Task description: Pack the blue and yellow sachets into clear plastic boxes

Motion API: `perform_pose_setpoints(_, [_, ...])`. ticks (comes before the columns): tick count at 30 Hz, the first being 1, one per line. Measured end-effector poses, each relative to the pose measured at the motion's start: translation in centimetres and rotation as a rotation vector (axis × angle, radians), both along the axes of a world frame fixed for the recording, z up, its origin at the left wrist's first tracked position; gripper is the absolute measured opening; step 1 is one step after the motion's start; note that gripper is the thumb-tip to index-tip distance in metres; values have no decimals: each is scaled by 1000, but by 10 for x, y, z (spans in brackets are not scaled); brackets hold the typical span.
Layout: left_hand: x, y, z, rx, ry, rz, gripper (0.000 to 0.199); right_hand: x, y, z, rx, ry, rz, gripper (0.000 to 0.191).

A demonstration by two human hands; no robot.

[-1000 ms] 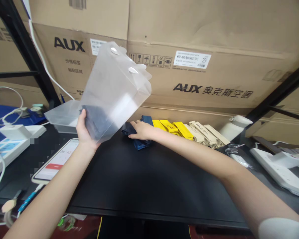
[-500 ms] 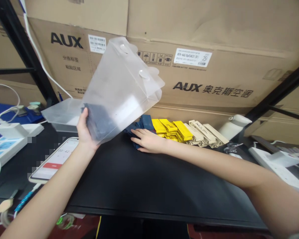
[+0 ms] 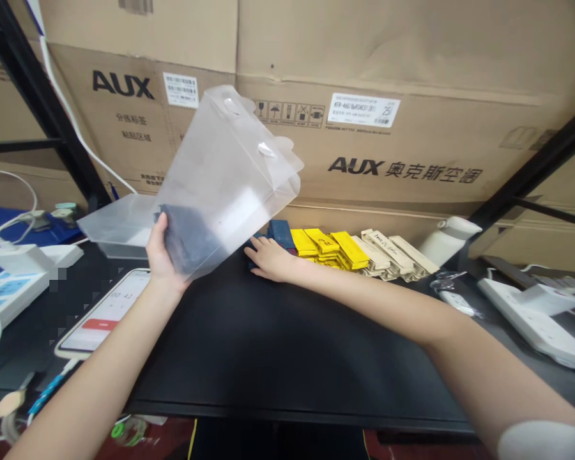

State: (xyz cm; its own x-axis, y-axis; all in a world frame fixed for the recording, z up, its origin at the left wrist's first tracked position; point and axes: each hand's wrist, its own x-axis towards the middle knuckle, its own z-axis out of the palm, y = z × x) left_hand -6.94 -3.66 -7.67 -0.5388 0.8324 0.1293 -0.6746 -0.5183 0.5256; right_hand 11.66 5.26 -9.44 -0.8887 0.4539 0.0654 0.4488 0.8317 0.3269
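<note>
My left hand (image 3: pixel 165 259) grips the lower end of a translucent plastic carrier box (image 3: pixel 234 166) with oval cut-outs and scalloped flaps. The box is tilted, with its flapped end up and to the right. A dark bluish patch shows through the end near my fingers; I cannot tell whether it lies inside. My right hand (image 3: pixel 271 259) rests palm down with fingers apart on dark blue folded packets (image 3: pixel 280 234) at the back of the table, partly covering them. To its right lie stacks of yellow packets (image 3: pixel 323 243) and beige packets (image 3: pixel 388 252).
Behind the black table (image 3: pixel 268 351) stand large cardboard boxes (image 3: pixel 412 140). A clear plastic tray (image 3: pixel 119 223), a phone (image 3: pixel 108 313) and a power strip (image 3: pixel 19 281) are at left. At right are a white bottle (image 3: pixel 448 239) and another power strip (image 3: pixel 531 319).
My right hand has shifted slightly left over the blue packets. The plastic carrier box in my left hand sits slightly lower and further left in view.
</note>
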Motion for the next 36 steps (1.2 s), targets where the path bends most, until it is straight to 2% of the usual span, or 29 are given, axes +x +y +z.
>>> perform_pose_setpoints(10, [1, 0, -1, -3, 14, 6, 27, -39, 5, 7, -151, 41, -337, 59])
perform_pose_setpoints(13, [2, -1, 1, -12, 5, 10, 28, -44, 9, 11, -202, 62, -376, 67])
perform_pose_setpoints(15, [3, -1, 1, -9, 15, 5, 29, -40, 11, 14, -224, 89, -329, 65])
perform_pose_setpoints(16, [3, -1, 1, -4, 20, 1, 30, -35, 11, 16, -218, 127, -260, 61])
perform_pose_setpoints(21, [2, -2, 3, 3, 6, -5, 30, 7, -7, 14, -116, 385, 340, 27])
perform_pose_setpoints(24, [3, -2, 4, -20, -20, -2, 25, 36, -26, 2, -176, 281, 453, 29])
perform_pose_setpoints(27, [5, -2, 4, -46, -36, -20, 24, 59, -38, -12, -201, 134, 453, 29])
perform_pose_setpoints(30, [8, -2, 1, -67, -28, -36, 26, 71, -41, -19, -157, 146, 429, 30])
perform_pose_setpoints(33, [10, -1, 0, -82, -4, -40, 27, 80, -43, -18, -68, 211, 450, 30])
perform_pose_setpoints(36, [11, -3, 0, -85, 11, -45, 28, 94, -45, -10, -20, 292, 323, 28])
